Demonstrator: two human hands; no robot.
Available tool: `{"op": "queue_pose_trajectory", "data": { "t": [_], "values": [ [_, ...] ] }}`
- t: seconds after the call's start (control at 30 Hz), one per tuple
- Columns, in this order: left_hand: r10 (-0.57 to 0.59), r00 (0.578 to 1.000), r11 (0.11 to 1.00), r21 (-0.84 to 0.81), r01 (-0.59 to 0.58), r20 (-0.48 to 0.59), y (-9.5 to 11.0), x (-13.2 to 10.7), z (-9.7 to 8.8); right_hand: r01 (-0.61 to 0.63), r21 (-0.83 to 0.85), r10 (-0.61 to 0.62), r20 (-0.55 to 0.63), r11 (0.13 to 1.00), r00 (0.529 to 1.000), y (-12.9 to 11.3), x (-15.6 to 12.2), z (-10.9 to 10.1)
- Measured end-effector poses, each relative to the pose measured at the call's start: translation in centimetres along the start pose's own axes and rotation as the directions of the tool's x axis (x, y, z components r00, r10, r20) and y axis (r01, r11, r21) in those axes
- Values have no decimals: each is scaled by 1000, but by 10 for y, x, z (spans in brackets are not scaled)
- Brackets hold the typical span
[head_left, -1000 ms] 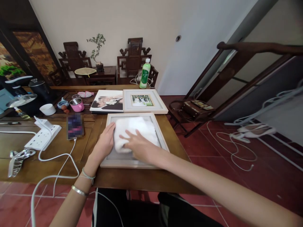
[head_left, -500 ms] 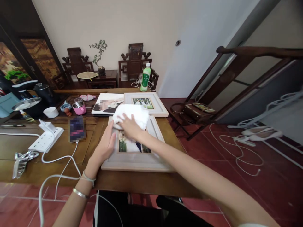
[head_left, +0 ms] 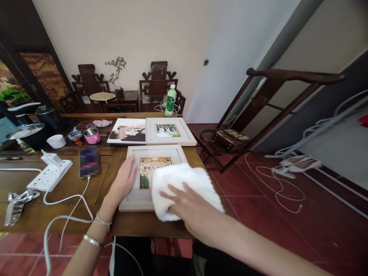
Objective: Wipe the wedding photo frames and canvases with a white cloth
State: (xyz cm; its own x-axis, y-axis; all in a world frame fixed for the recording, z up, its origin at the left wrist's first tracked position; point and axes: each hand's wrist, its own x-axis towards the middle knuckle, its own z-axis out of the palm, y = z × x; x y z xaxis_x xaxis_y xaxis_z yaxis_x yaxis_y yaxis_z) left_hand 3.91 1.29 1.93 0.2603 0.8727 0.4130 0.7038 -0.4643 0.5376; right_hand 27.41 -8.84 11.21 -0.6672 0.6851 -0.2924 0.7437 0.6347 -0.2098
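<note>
If you're wiping down a photo frame (head_left: pixel 140 200) like this one, flat on the table (head_left: pixel 138 227) right in front of you, picture a clock on it with 12 at the far edge. The left hand (head_left: pixel 125 178) is open, fingers together, lying along the 9 o'clock edge, and I reckon that's your anchor: just enough pressure to stop the frame skating, fingertips off the photo (head_left: pixel 144 174) so you don't leave prints. The right hand (head_left: pixel 191 207) is spread open on top of a white cloth (head_left: pixel 186 177), which covers the corner around 4 to 5 o'clock and spills past the edges. Can't tell if the thumb has a bit of cloth tucked under it, tbh. I'd press light and even with the whole palm, overlap the passes, and ease off at the rim so the cloth doesn't snag on that corner. Mind 12 to 1 o'clock too: a second frame (head_left: pixel 167 130) sits right there, so pushing too hard away from you could knock the two together.
</note>
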Motion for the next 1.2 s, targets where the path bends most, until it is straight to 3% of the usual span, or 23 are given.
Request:
{"op": "queue_pose_trajectory", "data": {
  "t": [0.13,0.27,0.37,0.43,0.5,0.63,0.73,0.83,0.97,1.07,1.13,1.2],
  "values": [
    [14,999,1000,28,-13,-28,-5,-2,3,-162,69,166,-58,984,984,35,-40,12],
    [-102,989,994,28,105,-104,-8,-3,6,-49,119,79,-262,992,962,60,-57,44],
    [-267,957,964,-32,265,-114,-7,-1,5,44,112,14,-465,993,885,68,-56,69],
    [-420,903,904,-128,408,-88,-2,0,0,63,123,7,-502,990,865,68,-54,77],
    [-567,824,792,-274,546,0,7,-3,-7,75,139,1,-479,987,878,65,-53,78],
    [-633,685,466,-529,709,360,29,-20,-24,101,136,-22,-487,986,873,57,-53,72],
    [-700,606,319,-594,739,377,44,-34,-35,140,125,-56,-515,982,856,57,-58,71],
    [-775,553,280,-619,734,305,54,-40,-51,150,100,-66,-572,984,818,68,-72,71],
    [-829,529,287,-674,680,180,64,-32,-79,64,18,-34,-684,998,729,85,-89,73],
    [-827,559,334,-745,578,63,74,-10,-97,69,-78,-104,-710,995,697,81,-81,75],
    [-794,608,372,-780,503,14,81,14,-104,115,-78,-138,-661,990,738,69,-67,72],
    [-767,642,373,-813,447,1,86,43,-108,196,48,-132,-582,979,803,58,-54,60]
  ]
}}
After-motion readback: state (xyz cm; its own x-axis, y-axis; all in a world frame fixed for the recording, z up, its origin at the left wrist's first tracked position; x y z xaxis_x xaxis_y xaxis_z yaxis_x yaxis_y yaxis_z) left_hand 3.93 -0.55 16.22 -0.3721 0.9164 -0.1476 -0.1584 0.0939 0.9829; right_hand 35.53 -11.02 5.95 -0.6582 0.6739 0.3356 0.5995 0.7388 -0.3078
